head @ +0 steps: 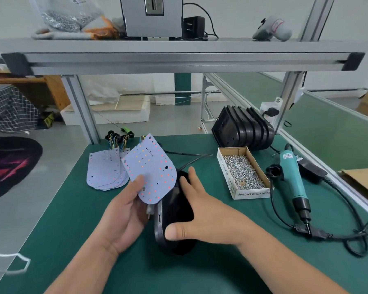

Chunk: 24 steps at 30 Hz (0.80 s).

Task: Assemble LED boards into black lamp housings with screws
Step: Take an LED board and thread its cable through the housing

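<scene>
1. Nearly at the middle of the bench [89, 234], toward its near edge, a black housing [176, 202] stands tilted on its side with its open face turned left.
2. The right hand [202, 215] lies over the back of the housing. Its fingers are straight and spread, and its thumb presses on the near rim.
3. The left hand [125, 209] pinches a white LED board [151, 168] by its lower left edge, thumb on the face. It holds the board raised and tilted just left of the housing, with the rounded end nearest the housing's opening.
4. The two hands are close together but do not touch.
5. A fanned pile of boards [106, 170] lies toward the far left corner, with coloured wires [119, 139] at its far end.
6. A cardboard box of screws [242, 172] sits right of the housing.
7. A teal electric screwdriver [293, 179] lies near the right edge, its cable looping toward the near side.
8. A row of nested black housings [244, 128] rests on its side at the far right corner.
9. A metal shelf [179, 58] spans above the far edge.
</scene>
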{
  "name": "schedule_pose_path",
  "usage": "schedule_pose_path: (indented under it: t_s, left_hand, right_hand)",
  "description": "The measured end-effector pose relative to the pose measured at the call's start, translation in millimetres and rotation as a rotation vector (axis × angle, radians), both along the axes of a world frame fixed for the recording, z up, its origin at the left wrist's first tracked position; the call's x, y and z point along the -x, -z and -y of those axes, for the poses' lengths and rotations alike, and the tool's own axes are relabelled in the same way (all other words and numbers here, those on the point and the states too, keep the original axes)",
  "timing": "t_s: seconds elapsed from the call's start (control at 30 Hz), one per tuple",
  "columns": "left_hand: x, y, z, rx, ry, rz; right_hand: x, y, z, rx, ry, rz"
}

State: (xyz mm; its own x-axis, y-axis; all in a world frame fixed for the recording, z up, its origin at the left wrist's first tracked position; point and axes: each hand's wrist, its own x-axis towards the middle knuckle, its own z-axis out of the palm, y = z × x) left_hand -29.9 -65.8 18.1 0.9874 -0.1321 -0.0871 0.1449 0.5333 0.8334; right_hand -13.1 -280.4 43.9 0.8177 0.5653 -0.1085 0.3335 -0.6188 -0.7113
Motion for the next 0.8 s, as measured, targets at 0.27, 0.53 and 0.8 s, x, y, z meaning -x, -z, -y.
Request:
schedule_pose_path:
  t_s: [0.27,0.53,0.8]
  left_hand:
    - [-4.4,5.6,5.5,0.066,-0.041,0.022]
    - [-3.6,2.5,-10.7,-0.027,-0.058,0.048]
    - [2.9,-2.5,-35.5,-0.372,0.165,0.002]
  right_hand:
    - [22.9,-1.3,-15.2,0.174,-0.030,0.195]
    - [-21.6,-13.5,25.3,-0.129,0.203,0.124]
    - [-73.4,-3.6,90.9,-0.902,0.513,-0.155]
